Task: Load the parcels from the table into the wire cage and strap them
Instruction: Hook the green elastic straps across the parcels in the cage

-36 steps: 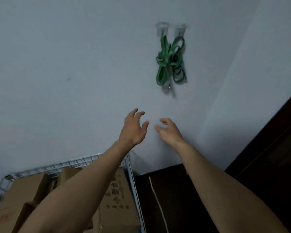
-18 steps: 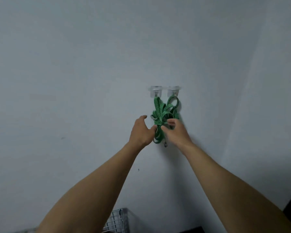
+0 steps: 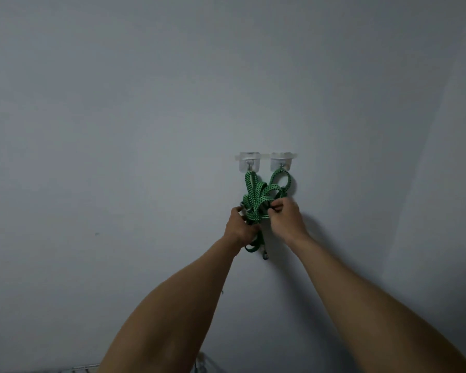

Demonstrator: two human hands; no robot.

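1. A second ago my hands were spread and reaching, well below the straps. Now both have closed onto the green bungee straps [image 3: 256, 195], and the view has lifted, so only a faint corner of the wire cage [image 3: 203, 363] shows at the bottom edge.
2. The parcels are out of view now. I judge the loading finished and the strapping step just starting, with the straps being fetched.
3. The straps hang in a tangled bundle from two clear adhesive wall hooks, the left one [image 3: 250, 160] and the right one [image 3: 281, 160], with one loop on each. A metal end hook [image 3: 265, 256] dangles below my hands.
4. My left hand [image 3: 238, 224] has its fingers curled round the lower part of the bundle.
5. My right hand [image 3: 285, 219] pinches a strand between thumb and fingertips, just beside the left.
6. The next move, as I see it, is lifting both loops up and off the wall hooks without snagging, keeping the dangling end under control.
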